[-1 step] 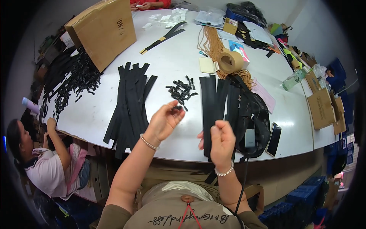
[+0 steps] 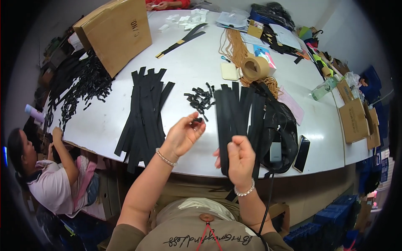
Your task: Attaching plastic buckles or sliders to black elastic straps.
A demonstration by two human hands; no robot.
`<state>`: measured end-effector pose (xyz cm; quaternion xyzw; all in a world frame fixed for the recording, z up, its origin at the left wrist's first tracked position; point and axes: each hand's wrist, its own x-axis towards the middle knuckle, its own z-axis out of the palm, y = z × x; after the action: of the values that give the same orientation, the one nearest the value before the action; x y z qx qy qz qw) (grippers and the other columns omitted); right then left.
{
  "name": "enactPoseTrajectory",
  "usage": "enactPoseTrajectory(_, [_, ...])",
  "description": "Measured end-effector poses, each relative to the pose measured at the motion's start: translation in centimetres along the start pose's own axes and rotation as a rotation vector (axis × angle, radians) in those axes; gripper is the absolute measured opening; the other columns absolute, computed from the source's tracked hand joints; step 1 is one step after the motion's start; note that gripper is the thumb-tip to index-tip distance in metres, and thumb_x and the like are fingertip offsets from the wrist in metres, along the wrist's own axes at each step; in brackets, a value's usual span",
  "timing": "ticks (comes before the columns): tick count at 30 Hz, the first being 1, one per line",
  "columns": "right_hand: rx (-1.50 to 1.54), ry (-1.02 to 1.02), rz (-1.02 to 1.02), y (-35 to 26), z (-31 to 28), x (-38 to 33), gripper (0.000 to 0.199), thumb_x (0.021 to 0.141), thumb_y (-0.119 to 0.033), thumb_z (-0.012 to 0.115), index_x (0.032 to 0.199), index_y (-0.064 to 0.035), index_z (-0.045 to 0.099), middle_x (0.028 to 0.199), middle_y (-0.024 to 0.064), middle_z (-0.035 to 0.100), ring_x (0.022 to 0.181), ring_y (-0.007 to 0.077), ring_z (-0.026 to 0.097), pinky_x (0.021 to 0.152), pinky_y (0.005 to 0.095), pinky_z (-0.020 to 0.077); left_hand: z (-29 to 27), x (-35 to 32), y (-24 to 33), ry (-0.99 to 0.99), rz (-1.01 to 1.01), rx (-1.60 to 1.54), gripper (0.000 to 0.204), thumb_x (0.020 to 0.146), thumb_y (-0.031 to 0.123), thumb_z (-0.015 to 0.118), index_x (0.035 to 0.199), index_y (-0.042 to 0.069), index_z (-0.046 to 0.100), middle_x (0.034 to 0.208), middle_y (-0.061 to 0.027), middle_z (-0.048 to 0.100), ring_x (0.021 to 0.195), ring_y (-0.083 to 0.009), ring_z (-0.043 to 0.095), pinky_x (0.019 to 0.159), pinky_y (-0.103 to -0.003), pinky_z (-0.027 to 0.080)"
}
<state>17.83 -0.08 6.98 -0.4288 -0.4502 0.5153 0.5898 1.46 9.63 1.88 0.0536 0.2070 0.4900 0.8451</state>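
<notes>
Between the thumb and fingers of my left hand [image 2: 182,134] is a small black zipper pull [image 2: 197,120], partly hidden by the fingers. Just beyond lies a loose heap of similar black pulls [image 2: 198,100]. My right hand [image 2: 241,162] is closed on the near end of a long black zipper strip [image 2: 223,121], which points away from me. Under and beside it more black strips [image 2: 256,111] lie in a bundle. Another stack of black strips [image 2: 147,104] rests on the table to the left of my left hand.
On the white table [image 2: 184,77] a cardboard box [image 2: 115,37] stands at far left beside a black tangle [image 2: 79,85]. A tape roll [image 2: 255,68], cords [image 2: 230,44], black bag [image 2: 282,129], phone [image 2: 301,153] and bottle [image 2: 324,88] are rightward. A co-worker [image 2: 52,171] sits at left.
My right hand has shifted slightly left with the strip, its far end swinging left too. My left hand has moved very little and keeps the pull.
</notes>
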Motion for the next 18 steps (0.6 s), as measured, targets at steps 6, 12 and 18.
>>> enactPoseTrajectory(6, [0.039, -0.122, 0.232, 2.8, 1.9, -3.3, 0.014, 0.096, -0.012, 0.039, 0.100, 0.0004, 0.044, 0.077, 0.0109, 0.063, 0.055, 0.0083, 0.056, 0.050, 0.0201, 0.0472, -0.8, -2.9, -1.2, 0.113, -0.015, -0.005, 0.024, 0.096, 0.019, 0.038, 0.101, 0.002, 0.053, 0.095, -0.0074, 0.055, 0.087, -0.0166, 0.056, 0.079, -0.031, 0.049])
enactPoseTrajectory(12, [0.086, -0.155, 0.384, 5.6, 1.8, -5.6, 0.015, 0.097, -0.014, 0.039, 0.100, 0.0005, 0.045, 0.078, 0.0113, 0.062, 0.059, 0.0098, 0.058, 0.053, 0.0216, 0.0489, 0.0, -5.8, -1.2, 0.160, 0.159, 0.514, 0.018, 0.092, 0.018, 0.053, 0.102, 0.004, 0.059, 0.089, -0.0022, 0.062, 0.081, -0.0096, 0.058, 0.075, -0.026, 0.049])
enactPoseTrajectory(18, [0.123, -0.156, 0.438, 6.4, 1.8, -6.4, 0.016, 0.097, -0.015, 0.039, 0.100, 0.0006, 0.045, 0.079, 0.0121, 0.062, 0.062, 0.0118, 0.060, 0.055, 0.0232, 0.0507, 0.0, -6.7, -2.1, 0.152, 0.270, 0.591, 0.016, 0.088, 0.010, 0.058, 0.101, 0.001, 0.060, 0.086, -0.0012, 0.063, 0.077, -0.0064, 0.057, 0.070, -0.021, 0.048])
